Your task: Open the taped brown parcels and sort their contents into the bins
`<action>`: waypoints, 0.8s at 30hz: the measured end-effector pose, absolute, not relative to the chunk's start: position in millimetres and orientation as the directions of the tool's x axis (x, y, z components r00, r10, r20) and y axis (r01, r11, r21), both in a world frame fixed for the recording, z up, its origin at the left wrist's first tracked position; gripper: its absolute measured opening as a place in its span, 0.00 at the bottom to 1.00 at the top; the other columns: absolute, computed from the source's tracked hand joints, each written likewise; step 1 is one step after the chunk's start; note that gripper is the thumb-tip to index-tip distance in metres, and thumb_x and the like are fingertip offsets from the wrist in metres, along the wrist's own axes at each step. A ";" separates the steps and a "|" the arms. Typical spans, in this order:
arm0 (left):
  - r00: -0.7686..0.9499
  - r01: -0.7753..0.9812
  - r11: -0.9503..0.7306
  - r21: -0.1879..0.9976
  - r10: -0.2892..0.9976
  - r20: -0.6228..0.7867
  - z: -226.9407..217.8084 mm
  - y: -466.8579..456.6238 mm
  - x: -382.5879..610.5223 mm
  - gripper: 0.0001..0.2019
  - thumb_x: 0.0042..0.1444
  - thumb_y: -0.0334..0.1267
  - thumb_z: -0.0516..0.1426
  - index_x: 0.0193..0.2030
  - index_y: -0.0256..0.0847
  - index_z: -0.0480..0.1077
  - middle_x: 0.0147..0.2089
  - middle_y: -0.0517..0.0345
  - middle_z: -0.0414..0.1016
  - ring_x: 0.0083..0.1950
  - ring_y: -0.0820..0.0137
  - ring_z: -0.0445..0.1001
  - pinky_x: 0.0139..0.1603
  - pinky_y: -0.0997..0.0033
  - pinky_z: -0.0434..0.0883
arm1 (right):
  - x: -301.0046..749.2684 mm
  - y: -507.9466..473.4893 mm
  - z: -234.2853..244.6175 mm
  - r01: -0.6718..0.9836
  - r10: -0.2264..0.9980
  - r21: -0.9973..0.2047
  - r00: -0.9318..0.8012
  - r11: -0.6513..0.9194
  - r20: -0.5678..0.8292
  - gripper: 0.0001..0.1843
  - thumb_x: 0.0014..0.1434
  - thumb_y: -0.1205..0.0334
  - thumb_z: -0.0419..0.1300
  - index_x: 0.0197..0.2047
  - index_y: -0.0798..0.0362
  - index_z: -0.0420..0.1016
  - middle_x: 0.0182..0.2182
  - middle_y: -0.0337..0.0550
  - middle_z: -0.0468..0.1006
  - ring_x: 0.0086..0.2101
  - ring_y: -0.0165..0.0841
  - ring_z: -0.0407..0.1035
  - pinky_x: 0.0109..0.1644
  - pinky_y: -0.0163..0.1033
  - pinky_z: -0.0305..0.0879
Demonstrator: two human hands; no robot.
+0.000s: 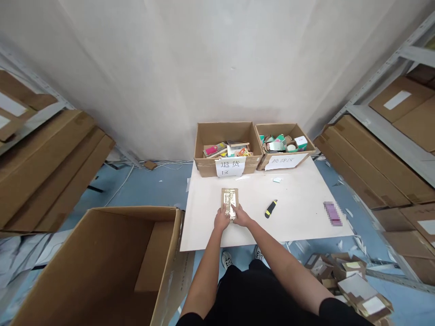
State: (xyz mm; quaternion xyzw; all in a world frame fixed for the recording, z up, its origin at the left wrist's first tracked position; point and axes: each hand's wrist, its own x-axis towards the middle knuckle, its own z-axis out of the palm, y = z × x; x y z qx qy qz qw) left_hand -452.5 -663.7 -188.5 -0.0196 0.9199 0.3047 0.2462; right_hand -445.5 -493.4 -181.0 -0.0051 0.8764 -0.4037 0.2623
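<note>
Standing open at the near left, a large cardboard box (112,244) occupies the floor beside the table (299,203). At the near right, a pile of small cartons (365,294) lies on the blue floor (175,181). Two shoes (226,260) show just below the table's near edge.

The left hand (222,219) and right hand (241,217) grip the near end of a flat brown parcel (230,197), one from each side. The right thumb lies over its upper face. The parcel, wrapped in shiny tape, is over the near left part of the white tabletop; contact with the surface cannot be determined.

To the right of the parcel, well apart from the hands, lies a black and yellow cutter (271,208). Farther right, near the table's right edge, is a purple object (333,213), its detail pixelated. A small scrap (277,180) lies beyond the cutter.

At the far edge, two open boxes stand side by side, each bearing handwritten paper: the left box (204,168) contains booklets (215,150); the right box (277,130) contains small green and white packs (301,141). A pale wall (220,68) stands behind.
</note>
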 end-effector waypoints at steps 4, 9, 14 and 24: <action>-0.852 -0.095 0.800 0.593 0.243 -0.464 -185.8 -621.3 -461.8 0.38 0.66 0.43 0.56 0.80 0.52 0.47 0.75 0.48 0.61 0.66 0.60 0.73 0.64 0.66 0.69 | -439.1 -436.2 -174.1 0.235 -0.113 -0.616 -0.875 0.752 -0.471 0.53 0.55 0.65 0.67 0.79 0.40 0.50 0.77 0.50 0.45 0.65 0.48 0.66 0.65 0.48 0.65; -0.843 -0.015 0.826 0.564 0.293 -0.451 -178.2 -536.1 -454.1 0.39 0.66 0.45 0.57 0.80 0.46 0.47 0.69 0.42 0.67 0.63 0.58 0.75 0.60 0.65 0.70 | -424.0 -359.6 -168.9 0.304 0.014 -0.565 -0.888 0.767 -0.459 0.45 0.60 0.66 0.61 0.78 0.37 0.54 0.78 0.45 0.47 0.65 0.46 0.66 0.64 0.47 0.66; -0.822 0.077 0.885 0.459 0.317 -0.474 -163.7 -483.9 -453.2 0.37 0.68 0.49 0.53 0.80 0.45 0.47 0.71 0.40 0.66 0.66 0.52 0.71 0.60 0.58 0.71 | -420.5 -308.0 -175.6 0.343 0.041 -0.641 -0.899 0.687 -0.437 0.44 0.58 0.69 0.61 0.76 0.41 0.59 0.77 0.46 0.50 0.71 0.47 0.56 0.69 0.49 0.62; -0.688 0.290 0.895 0.340 0.441 -0.576 -139.1 -489.7 -521.3 0.56 0.51 0.43 0.68 0.80 0.59 0.39 0.84 0.64 0.33 0.82 0.50 0.42 0.68 0.55 0.67 | -430.5 -256.8 -209.4 0.697 0.381 -0.517 -0.711 0.497 -0.591 0.39 0.67 0.54 0.57 0.76 0.54 0.52 0.62 0.57 0.73 0.61 0.45 0.70 0.61 0.45 0.68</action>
